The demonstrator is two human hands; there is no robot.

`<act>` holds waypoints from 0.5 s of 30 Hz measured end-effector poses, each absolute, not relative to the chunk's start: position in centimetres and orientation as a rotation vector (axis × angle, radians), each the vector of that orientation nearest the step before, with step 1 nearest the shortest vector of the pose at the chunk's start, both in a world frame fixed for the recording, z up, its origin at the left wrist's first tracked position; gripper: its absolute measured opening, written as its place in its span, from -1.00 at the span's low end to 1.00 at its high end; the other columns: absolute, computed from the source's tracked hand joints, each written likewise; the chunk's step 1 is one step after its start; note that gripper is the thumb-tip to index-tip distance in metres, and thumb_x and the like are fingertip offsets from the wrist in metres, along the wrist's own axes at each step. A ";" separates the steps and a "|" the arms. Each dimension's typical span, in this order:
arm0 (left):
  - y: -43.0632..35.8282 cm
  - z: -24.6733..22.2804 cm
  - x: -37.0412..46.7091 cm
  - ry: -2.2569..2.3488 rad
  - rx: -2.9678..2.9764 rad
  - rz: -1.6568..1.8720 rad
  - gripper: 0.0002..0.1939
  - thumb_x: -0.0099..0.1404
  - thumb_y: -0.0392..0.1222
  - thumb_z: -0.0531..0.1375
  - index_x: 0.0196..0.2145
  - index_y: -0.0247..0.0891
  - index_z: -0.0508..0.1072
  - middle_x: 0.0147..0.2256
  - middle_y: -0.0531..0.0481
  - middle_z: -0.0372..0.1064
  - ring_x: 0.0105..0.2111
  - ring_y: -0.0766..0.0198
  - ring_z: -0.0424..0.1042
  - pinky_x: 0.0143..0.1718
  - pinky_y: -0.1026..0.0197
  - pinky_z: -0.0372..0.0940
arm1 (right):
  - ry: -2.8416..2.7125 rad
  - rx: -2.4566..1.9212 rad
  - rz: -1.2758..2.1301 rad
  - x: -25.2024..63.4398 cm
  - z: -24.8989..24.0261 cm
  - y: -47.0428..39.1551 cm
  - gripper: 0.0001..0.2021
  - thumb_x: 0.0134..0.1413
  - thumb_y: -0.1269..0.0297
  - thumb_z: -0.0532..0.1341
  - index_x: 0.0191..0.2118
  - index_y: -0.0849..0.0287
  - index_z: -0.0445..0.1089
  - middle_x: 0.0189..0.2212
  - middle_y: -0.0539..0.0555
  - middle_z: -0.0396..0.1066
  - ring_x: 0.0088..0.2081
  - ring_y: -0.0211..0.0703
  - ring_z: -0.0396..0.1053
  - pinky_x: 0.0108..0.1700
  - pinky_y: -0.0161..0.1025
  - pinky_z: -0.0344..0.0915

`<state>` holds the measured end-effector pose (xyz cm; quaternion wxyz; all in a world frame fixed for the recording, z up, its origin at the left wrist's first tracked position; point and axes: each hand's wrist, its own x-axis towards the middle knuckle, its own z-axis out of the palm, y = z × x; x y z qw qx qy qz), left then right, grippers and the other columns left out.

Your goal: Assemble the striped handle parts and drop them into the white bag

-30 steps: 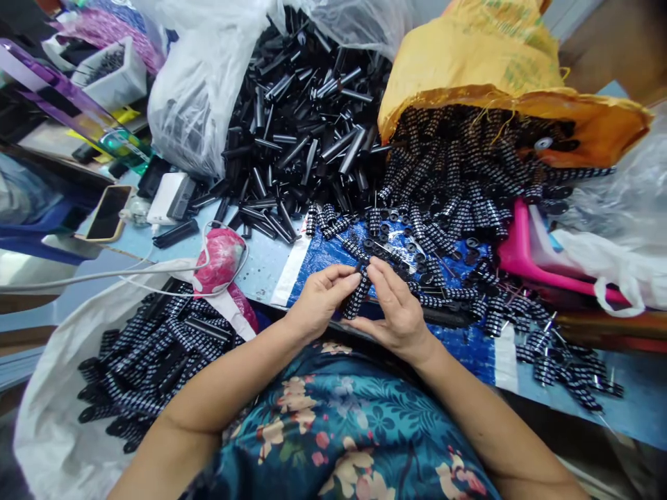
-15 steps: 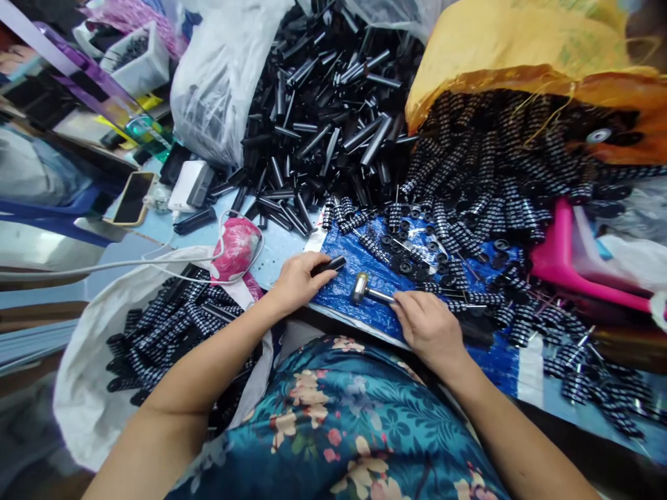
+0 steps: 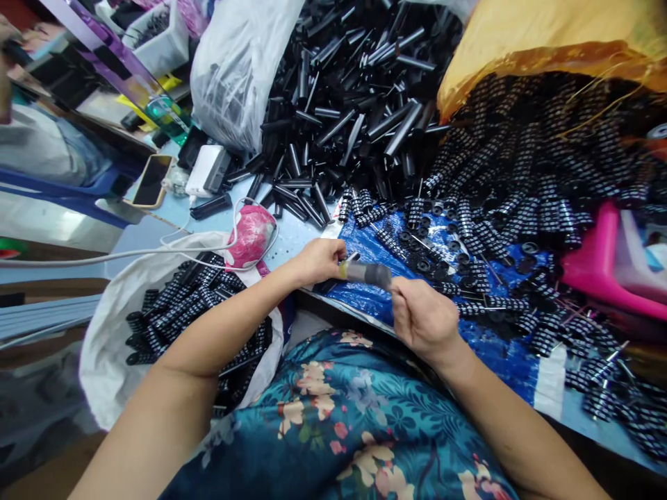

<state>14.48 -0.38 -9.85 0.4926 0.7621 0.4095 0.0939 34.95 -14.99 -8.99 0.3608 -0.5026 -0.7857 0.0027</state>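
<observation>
My right hand (image 3: pixel 424 316) is wrapped around the handle of a small hammer (image 3: pixel 367 273), whose head is smeared by motion. The hammer head is raised in front of my left hand (image 3: pixel 319 261), at its fingertips. Those fingers are closed on a short black tube (image 3: pixel 327 285), mostly hidden behind hand and hammer. Under both hands lies a blue plastic sheet (image 3: pixel 365 305) on the table. Several black-and-white patterned rollers (image 3: pixel 388 243) with thin metal pins lie just beyond, among small black round caps (image 3: pixel 423 266).
Black tubes (image 3: pixel 333 125) are heaped at the back. More rollers spill from a yellow sack (image 3: pixel 500 42). A white sack (image 3: pixel 99 347) of rollers stands at my left, with a pink bundle (image 3: pixel 251 236) and white cable by it. A pink bin (image 3: pixel 588 264) stands right.
The hammer has come up from near the sheet and swung left toward my left hand. My right fist has turned and tightened on the handle. The whole view has shifted slightly.
</observation>
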 end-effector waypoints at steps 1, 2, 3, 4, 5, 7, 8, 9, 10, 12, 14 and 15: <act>-0.2 -10.0 14.5 0.968 1.831 0.234 -0.67 -0.06 -0.10 0.45 -0.54 -0.24 0.36 -0.59 0.11 0.23 -0.58 0.38 0.14 -0.52 0.27 -0.08 | -2.042 -1.229 0.025 34.7 -8.9 -15.1 -0.75 0.55 0.35 -0.08 0.12 0.25 0.26 -0.30 0.14 0.39 -0.37 -0.04 0.37 -0.33 -0.17 0.30; 0.0 -10.2 14.6 0.948 1.816 0.240 -0.66 -0.07 -0.10 0.45 -0.54 -0.24 0.35 -0.60 0.11 0.24 -0.58 0.38 0.14 -0.53 0.27 -0.08 | -2.085 -1.200 0.048 34.4 -8.8 -15.3 -0.74 0.55 0.34 -0.09 0.12 0.26 0.27 -0.32 0.14 0.39 -0.38 -0.04 0.36 -0.34 -0.16 0.30; 0.2 -10.4 14.8 0.936 1.808 0.243 -0.66 -0.08 -0.11 0.46 -0.54 -0.23 0.35 -0.60 0.11 0.23 -0.59 0.38 0.13 -0.53 0.27 -0.09 | -2.146 -1.204 0.076 34.0 -8.9 -15.3 -0.74 0.56 0.34 -0.09 0.08 0.26 0.30 -0.36 0.13 0.37 -0.40 -0.04 0.34 -0.37 -0.16 0.28; 0.4 -10.5 15.0 0.933 1.812 0.247 -0.65 -0.09 -0.12 0.46 -0.55 -0.23 0.34 -0.61 0.11 0.23 -0.59 0.38 0.12 -0.53 0.27 -0.09 | -2.210 -1.231 0.104 33.7 -8.9 -15.4 -0.73 0.56 0.35 -0.08 0.03 0.27 0.34 -0.41 0.10 0.33 -0.43 -0.05 0.31 -0.41 -0.16 0.25; 0.5 -10.4 15.3 0.940 1.828 0.250 -0.66 -0.10 -0.14 0.46 -0.56 -0.23 0.34 -0.61 0.11 0.23 -0.60 0.38 0.11 -0.53 0.27 -0.09 | -2.260 -1.262 0.127 33.4 -9.1 -15.5 -0.72 0.56 0.35 -0.08 -0.02 0.28 0.36 -0.44 0.08 0.30 -0.46 -0.06 0.29 -0.44 -0.15 0.22; 0.4 -9.7 15.4 0.976 1.883 0.239 -0.69 -0.08 -0.20 0.43 -0.56 -0.23 0.32 -0.61 0.12 0.21 -0.60 0.39 0.09 -0.53 0.26 -0.08 | -2.300 -1.283 0.151 33.3 -9.2 -15.8 -0.67 0.58 0.35 -0.09 -0.09 0.30 0.40 -0.46 0.07 0.27 -0.46 -0.06 0.26 -0.45 -0.14 0.19; 0.2 -9.0 15.1 0.988 1.919 0.221 -0.70 -0.06 -0.22 0.42 -0.55 -0.24 0.31 -0.61 0.12 0.20 -0.59 0.39 0.08 -0.53 0.27 -0.07 | -2.299 -1.260 0.156 33.5 -9.3 -16.1 -0.65 0.59 0.34 -0.11 -0.09 0.32 0.40 -0.45 0.08 0.28 -0.45 -0.06 0.27 -0.43 -0.14 0.20; -0.1 -8.2 14.4 0.981 1.954 0.181 -0.71 -0.03 -0.23 0.40 -0.55 -0.24 0.30 -0.60 0.12 0.19 -0.58 0.39 0.09 -0.53 0.28 -0.07 | -2.294 -1.238 0.160 33.8 -9.4 -16.5 -0.63 0.60 0.33 -0.12 -0.08 0.33 0.41 -0.43 0.09 0.29 -0.44 -0.06 0.28 -0.41 -0.14 0.21; -0.3 -7.2 13.2 0.956 1.983 0.120 -0.72 0.00 -0.24 0.38 -0.53 -0.25 0.30 -0.59 0.13 0.18 -0.57 0.40 0.10 -0.53 0.30 -0.05 | -2.282 -1.237 0.155 34.4 -9.5 -16.9 -0.63 0.60 0.32 -0.12 -0.07 0.35 0.41 -0.43 0.10 0.30 -0.43 -0.06 0.29 -0.39 -0.13 0.22; -0.6 -5.5 9.4 0.777 1.986 -0.145 -0.76 0.05 -0.24 0.36 -0.52 -0.27 0.32 -0.59 0.14 0.15 -0.57 0.43 0.08 -0.54 0.36 -0.04 | -2.244 -1.307 0.115 35.7 -10.0 -18.0 -0.65 0.61 0.31 -0.08 -0.04 0.36 0.40 -0.40 0.12 0.34 -0.40 -0.05 0.32 -0.34 -0.14 0.23; -0.2 -4.6 5.2 0.581 1.871 -0.429 -0.82 0.14 -0.19 0.34 -0.47 -0.28 0.41 -0.56 0.14 0.19 -0.55 0.44 0.13 -0.54 0.42 0.00 | -2.185 -1.438 0.045 37.1 -10.8 -18.8 -0.71 0.61 0.32 -0.02 0.00 0.36 0.40 -0.36 0.14 0.38 -0.34 -0.04 0.35 -0.29 -0.15 0.25; 0.1 -4.3 3.6 0.545 1.817 -0.488 -0.85 0.14 -0.16 0.35 -0.42 -0.26 0.49 -0.56 0.14 0.22 -0.56 0.44 0.15 -0.55 0.43 0.01 | -2.156 -1.509 0.016 37.6 -11.3 -19.1 -0.74 0.60 0.32 0.01 0.00 0.34 0.41 -0.34 0.15 0.39 -0.32 -0.03 0.36 -0.27 -0.15 0.25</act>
